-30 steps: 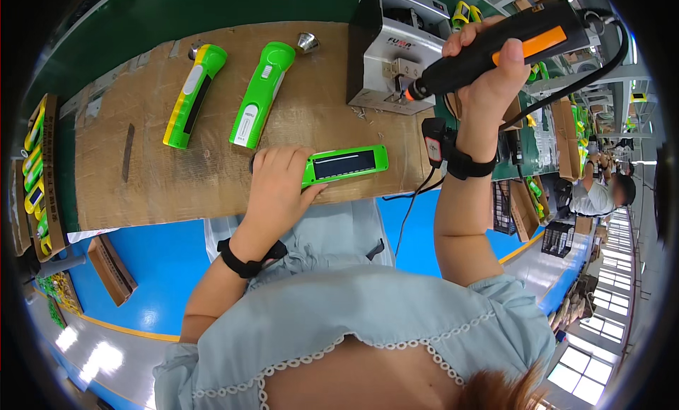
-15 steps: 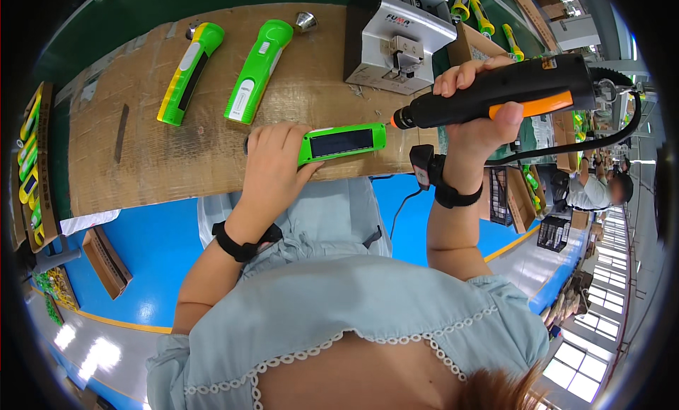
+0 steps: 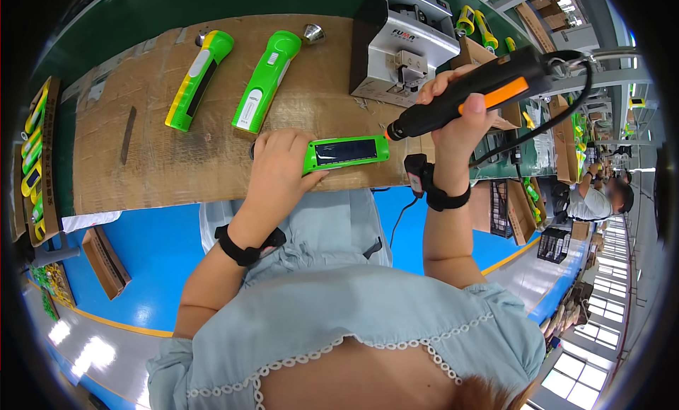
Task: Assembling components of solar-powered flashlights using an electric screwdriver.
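My left hand (image 3: 281, 161) is closed round one end of a green flashlight (image 3: 368, 142), which lies on the cardboard with a dark solar panel facing up. The rest of that end is covered by my fingers. In my right hand (image 3: 456, 116) is a black electric screwdriver (image 3: 474, 91) with an orange strip. Its tip meets the right end of the flashlight, near the corner. Further back lie a green flashlight (image 3: 265, 81) and a yellow-and-green flashlight (image 3: 200, 79). A silver reflector cup (image 3: 313, 33) sits behind them.
A silver-and-black machine (image 3: 403, 49) stands at the back right of the cardboard sheet (image 3: 106, 148). Boxes of flashlights (image 3: 32, 155) stand at the far left, more at the right. A black cable (image 3: 544, 130) loops from the screwdriver. Another person (image 3: 594, 198) is far right.
The screwdriver has swung into a steeper tilt, its rear end shifting left, and its tip remains at the flashlight's end. The view has shifted slightly. My left hand keeps its hold.
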`<state>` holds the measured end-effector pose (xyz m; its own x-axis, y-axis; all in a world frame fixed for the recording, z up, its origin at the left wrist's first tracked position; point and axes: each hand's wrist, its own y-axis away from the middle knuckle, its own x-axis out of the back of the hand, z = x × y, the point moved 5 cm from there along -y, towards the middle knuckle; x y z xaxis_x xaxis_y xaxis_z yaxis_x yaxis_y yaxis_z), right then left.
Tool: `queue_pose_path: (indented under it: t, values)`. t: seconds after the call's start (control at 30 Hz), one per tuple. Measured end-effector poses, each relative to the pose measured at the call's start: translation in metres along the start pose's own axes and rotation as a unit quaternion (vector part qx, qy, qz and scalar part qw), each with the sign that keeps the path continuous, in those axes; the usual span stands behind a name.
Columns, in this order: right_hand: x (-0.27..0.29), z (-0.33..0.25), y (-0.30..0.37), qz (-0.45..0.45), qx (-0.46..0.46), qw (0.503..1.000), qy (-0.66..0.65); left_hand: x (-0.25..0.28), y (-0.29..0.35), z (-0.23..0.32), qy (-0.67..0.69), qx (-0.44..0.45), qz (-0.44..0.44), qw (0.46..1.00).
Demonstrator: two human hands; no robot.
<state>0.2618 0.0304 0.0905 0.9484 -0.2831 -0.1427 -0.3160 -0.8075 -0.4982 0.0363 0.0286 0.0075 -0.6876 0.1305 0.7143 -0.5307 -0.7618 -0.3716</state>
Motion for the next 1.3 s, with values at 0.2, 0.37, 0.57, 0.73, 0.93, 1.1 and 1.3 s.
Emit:
queue_pose_path:
  t: [0.2, 0.37, 0.57, 0.73, 0.93, 1.1, 1.3]
  values:
    - [-0.005, 0.006, 0.004, -0.020, -0.009, 1.000, -0.018, 0.002, -0.002, 0.002, 0.000, 0.001, 0.001, 1.000]
    - [-0.008, 0.008, 0.006, -0.046, -0.009, 0.999, -0.006, 0.000, -0.003, -0.001, 0.005, 0.001, -0.001, 1.000]
    - [-0.008, 0.008, 0.001, -0.055, 0.016, 0.996, -0.076, -0.001, -0.001, -0.003, 0.007, 0.021, -0.020, 1.000]
    - [-0.011, -0.011, -0.002, -0.049, 0.060, 0.995, -0.065, -0.001, -0.001, 0.001, 0.012, 0.020, -0.009, 1.000]
    - [-0.020, -0.013, -0.012, -0.085, 0.008, 0.988, -0.125, 0.003, 0.001, -0.001, -0.049, 0.031, -0.016, 0.998]
    - [-0.004, -0.034, -0.030, -0.012, 0.132, 0.984, -0.121, 0.002, 0.005, 0.000, -0.035, 0.035, -0.034, 0.998]
    - [0.005, -0.037, -0.057, 0.034, 0.191, 0.979, -0.064, 0.012, 0.004, 0.010, -0.068, 0.038, -0.035, 0.996]
